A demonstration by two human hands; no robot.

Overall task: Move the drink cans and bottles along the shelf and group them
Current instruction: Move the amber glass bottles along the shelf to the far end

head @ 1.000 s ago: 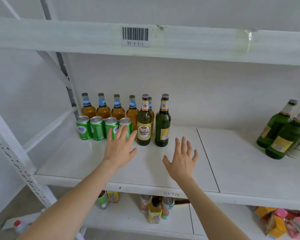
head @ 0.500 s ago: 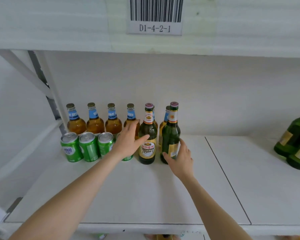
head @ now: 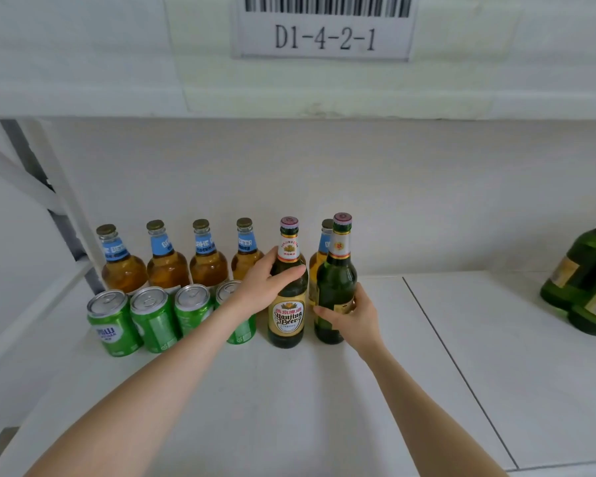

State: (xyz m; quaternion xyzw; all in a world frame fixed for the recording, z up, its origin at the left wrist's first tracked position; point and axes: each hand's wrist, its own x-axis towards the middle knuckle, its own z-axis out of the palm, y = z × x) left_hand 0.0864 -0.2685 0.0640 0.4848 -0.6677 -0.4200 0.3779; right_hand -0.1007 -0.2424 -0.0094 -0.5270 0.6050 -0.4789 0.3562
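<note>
Left hand (head: 262, 287) wrapped round shoulder of dark green Yanjing Beer bottle (head: 287, 316), gold label, pink cap, right hand (head: 353, 316) gripping lower body of neighbouring green bottle (head: 336, 270)

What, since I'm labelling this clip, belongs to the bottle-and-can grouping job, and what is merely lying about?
Job: left hand gripping the Yanjing bottle; right hand gripping the second green bottle; green cans; amber bottles; large green bottles far right.
Lying about: barcode label; shelf post.
</note>
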